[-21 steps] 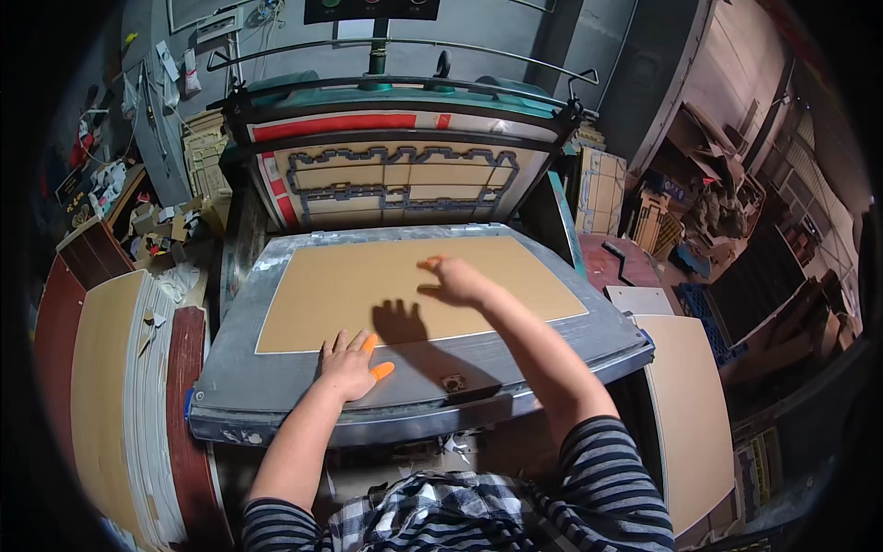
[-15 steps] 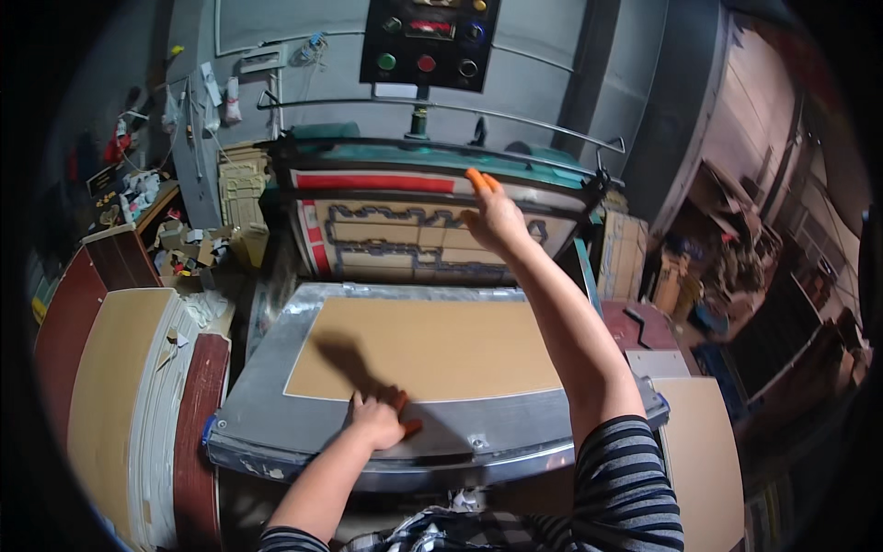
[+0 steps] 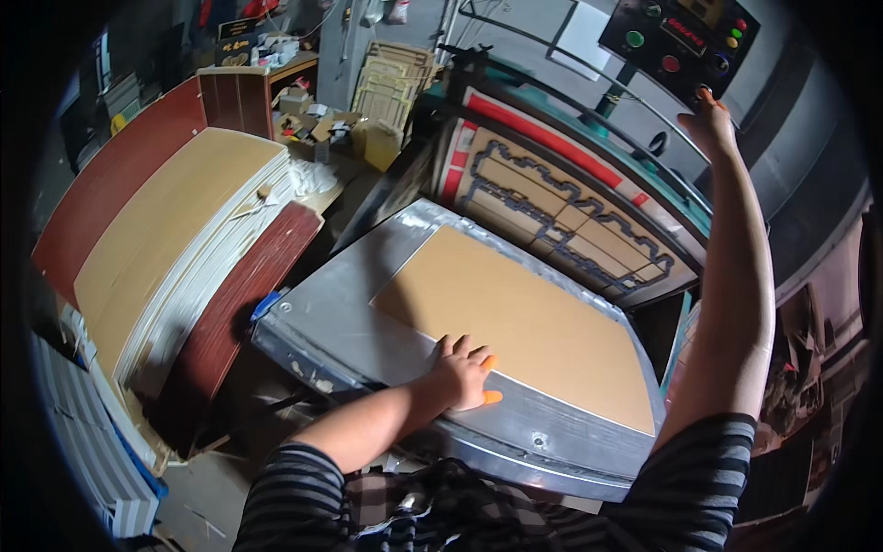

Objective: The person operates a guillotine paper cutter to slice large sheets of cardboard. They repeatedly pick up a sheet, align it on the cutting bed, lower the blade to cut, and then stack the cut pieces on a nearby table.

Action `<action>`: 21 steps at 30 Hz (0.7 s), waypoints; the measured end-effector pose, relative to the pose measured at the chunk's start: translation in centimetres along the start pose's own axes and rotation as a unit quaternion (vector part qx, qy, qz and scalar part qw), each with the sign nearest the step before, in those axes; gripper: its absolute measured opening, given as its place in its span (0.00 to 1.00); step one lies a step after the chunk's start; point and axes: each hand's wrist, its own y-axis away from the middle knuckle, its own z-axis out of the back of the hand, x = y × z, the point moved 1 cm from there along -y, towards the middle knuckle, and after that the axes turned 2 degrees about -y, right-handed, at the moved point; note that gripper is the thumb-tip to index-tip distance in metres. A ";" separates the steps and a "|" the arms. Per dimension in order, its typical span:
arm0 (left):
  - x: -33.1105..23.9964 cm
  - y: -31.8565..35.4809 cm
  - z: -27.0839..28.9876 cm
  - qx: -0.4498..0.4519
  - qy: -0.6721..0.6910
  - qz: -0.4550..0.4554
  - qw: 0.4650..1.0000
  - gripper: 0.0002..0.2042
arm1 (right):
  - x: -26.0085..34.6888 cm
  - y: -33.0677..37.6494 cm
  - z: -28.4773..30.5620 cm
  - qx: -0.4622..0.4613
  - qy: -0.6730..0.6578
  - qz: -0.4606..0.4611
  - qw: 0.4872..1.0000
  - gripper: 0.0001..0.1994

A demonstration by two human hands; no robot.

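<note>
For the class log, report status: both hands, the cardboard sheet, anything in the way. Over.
Left hand flat on cardboard sheet, near edge. Right hand raised at control panel. Sheet flat on metal bed. Nothing on the sheet.

I counted two hands: the left hand (image 3: 457, 375) lay on the near edge of one brown cardboard sheet (image 3: 520, 322), and the right hand (image 3: 710, 124) was up at the far control panel (image 3: 685, 41). I saw one metal bed (image 3: 349, 322) under that sheet and one upright cutting die (image 3: 561, 216) behind it. On the panel I made out about six round buttons. To the left stood one tall stack of boards (image 3: 175, 239). Two orange fingertip covers showed on the left hand.
</note>
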 end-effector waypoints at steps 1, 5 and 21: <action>0.1 0.5 0.1 0.019 0.001 0.020 1.000 0.35 | 3.1 1.2 1.2 -0.013 -0.023 0.029 0.999 0.36; 0.5 -0.7 1.3 0.089 -0.018 0.017 0.996 0.35 | 6.5 12.1 6.3 -0.221 -0.011 0.185 0.958 0.34; -1.7 -19.6 17.7 -0.414 0.073 -0.332 0.845 0.11 | -0.7 53.9 24.4 0.028 -0.048 -0.080 0.995 0.21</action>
